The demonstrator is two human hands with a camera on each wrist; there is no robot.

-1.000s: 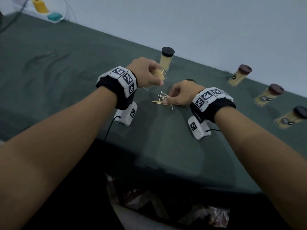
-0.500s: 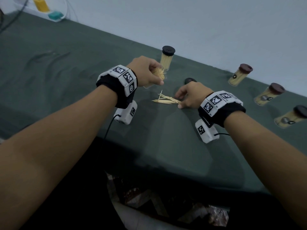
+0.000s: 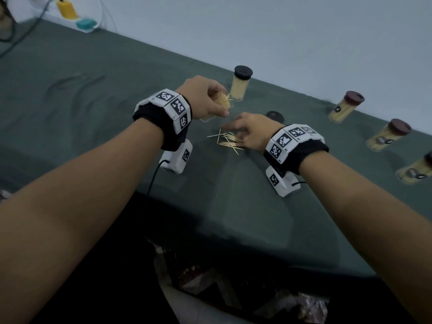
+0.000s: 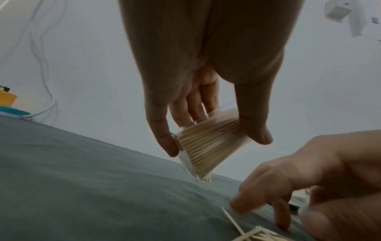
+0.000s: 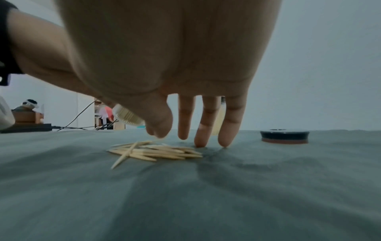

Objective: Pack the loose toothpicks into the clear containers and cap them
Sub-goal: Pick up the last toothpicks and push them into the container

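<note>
On the wrinkled grey-green cloth of the table (image 3: 93, 94), the left hand (image 3: 203, 97) is curled round a clear plastic cylinder container (image 4: 208, 146), tilted and packed with pale wooden toothpicks whose tips bristle from its open mouth. Just beside it, the loose pile of thin pointed wooden toothpicks (image 3: 229, 141) lies fanned on the cloth under the right hand (image 3: 253, 130), whose fingers (image 5: 206, 124) hang straight and slightly spread, two tips touching the cloth beside the pile (holding nothing). One round dark cap (image 3: 275, 115) lies flat behind that hand. Four capped, toothpick-filled containers line the far edge: one upright black-capped container (image 3: 239, 86), then three brown-capped containers (image 3: 345, 106) towards the right.
</note>
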